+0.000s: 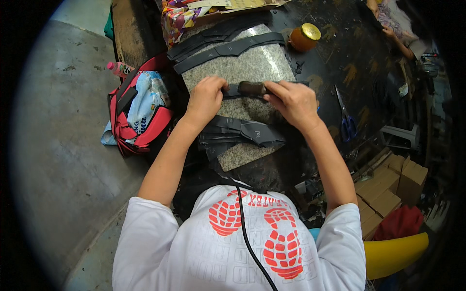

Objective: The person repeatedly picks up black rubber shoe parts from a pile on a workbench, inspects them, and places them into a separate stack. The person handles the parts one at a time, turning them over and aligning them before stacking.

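My left hand (206,99) is closed, fingers pinched at the left end of a black strip (232,90) lying across a speckled stone slab (242,69). My right hand (294,103) grips a dark, stubby tool (251,88) with a rounded, brownish head. That head rests on or just over the strip; its exact kind cannot be made out. Beyond my hands, a curved black piece (230,50) with small pale marks lies on the slab, with more dark pieces behind it. Nearer to me is an overlapping pile of black cut pieces (259,132).
Right of the slab stand a jar (303,39) with a yellow lid and orange-brown contents, and blue-handled scissors (345,121). A red bag (158,123) sits at the left, a patterned box (179,22) at the back. Cardboard boxes (383,186) fill the lower right. Another person (395,24) is far right.
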The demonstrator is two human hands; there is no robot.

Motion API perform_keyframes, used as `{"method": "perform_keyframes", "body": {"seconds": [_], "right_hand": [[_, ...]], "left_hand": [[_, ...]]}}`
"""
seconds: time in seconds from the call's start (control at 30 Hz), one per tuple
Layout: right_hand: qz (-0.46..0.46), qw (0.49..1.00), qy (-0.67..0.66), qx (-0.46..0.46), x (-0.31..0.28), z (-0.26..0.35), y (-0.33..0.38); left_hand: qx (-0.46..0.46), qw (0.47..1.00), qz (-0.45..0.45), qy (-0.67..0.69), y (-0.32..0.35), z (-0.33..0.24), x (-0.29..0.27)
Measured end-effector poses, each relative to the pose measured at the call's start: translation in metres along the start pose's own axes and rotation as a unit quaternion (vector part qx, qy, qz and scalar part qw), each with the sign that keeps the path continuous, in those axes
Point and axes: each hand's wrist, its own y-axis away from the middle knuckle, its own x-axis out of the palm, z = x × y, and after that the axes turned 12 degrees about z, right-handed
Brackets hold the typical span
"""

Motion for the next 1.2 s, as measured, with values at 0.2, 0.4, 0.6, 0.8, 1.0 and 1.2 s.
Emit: {"method": "perform_keyframes", "body": {"seconds": [0.2, 0.4, 0.6, 0.8, 1.0, 1.2], "right_hand": [[0.057, 0.995, 0.027, 0.071, 0.000, -0.001, 0.014], [-0.030, 0.968, -0.110, 0.223, -0.007, -0.025, 0.066], [-0.141, 0.919, -0.064, 0.362, -0.001, -0.049, 0.189], [-0.090, 0.923, -0.045, 0.371, 0.004, -0.043, 0.209], [-0.113, 0.969, -0.049, 0.216, -0.022, -0.008, 0.109], [0.055, 0.985, -0.152, 0.051, -0.024, 0.004, 0.020]], "left_hand": [[-0.072, 0.997, 0.030, 0.019, -0.008, -0.010, -0.001], [0.065, 0.988, 0.018, -0.138, -0.033, -0.040, 0.022], [0.041, 0.984, 0.090, -0.147, -0.040, -0.051, 0.029], [0.130, 0.979, 0.098, -0.126, -0.047, -0.074, 0.007], [0.026, 0.985, 0.163, -0.043, -0.046, -0.086, -0.018], [0.051, 0.976, 0.184, 0.109, -0.032, -0.086, -0.026]]}}
